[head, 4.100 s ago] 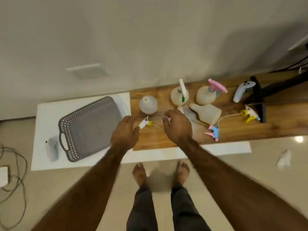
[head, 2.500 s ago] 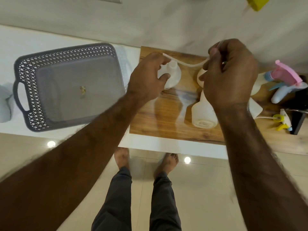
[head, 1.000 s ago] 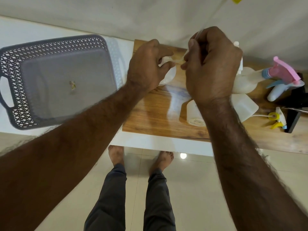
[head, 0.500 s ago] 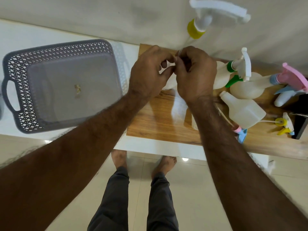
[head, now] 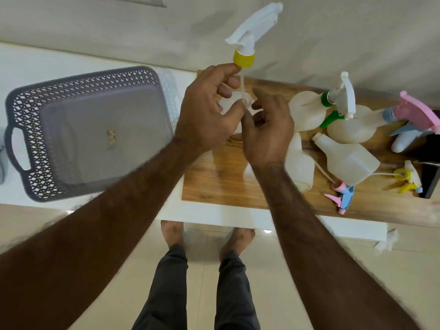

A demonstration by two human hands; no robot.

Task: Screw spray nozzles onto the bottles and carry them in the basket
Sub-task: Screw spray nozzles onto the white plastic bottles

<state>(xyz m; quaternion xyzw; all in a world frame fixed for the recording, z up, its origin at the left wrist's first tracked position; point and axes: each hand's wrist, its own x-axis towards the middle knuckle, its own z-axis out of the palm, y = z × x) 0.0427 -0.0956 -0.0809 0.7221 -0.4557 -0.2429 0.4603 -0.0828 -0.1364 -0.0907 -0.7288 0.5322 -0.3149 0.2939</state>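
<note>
My left hand grips a round white bottle, which my hands mostly hide. A white spray nozzle with a yellow collar stands above the bottle. Its thin dip tube runs down into the bottle's neck. My left index fingertip touches the yellow collar. My right hand pinches at the neck, where the tube enters. The grey lattice basket sits to the left on the white table and holds no bottles.
On the wooden board stand a bottle with a green nozzle and one with a pink nozzle. Two open bottles lie there. A pink-blue nozzle and a yellow one lie loose. My bare feet are below the table edge.
The nozzle has come down and left, and its tube has slid further into the bottle. My right hand has loosened and dropped lower, and my left index finger now touches the collar.
</note>
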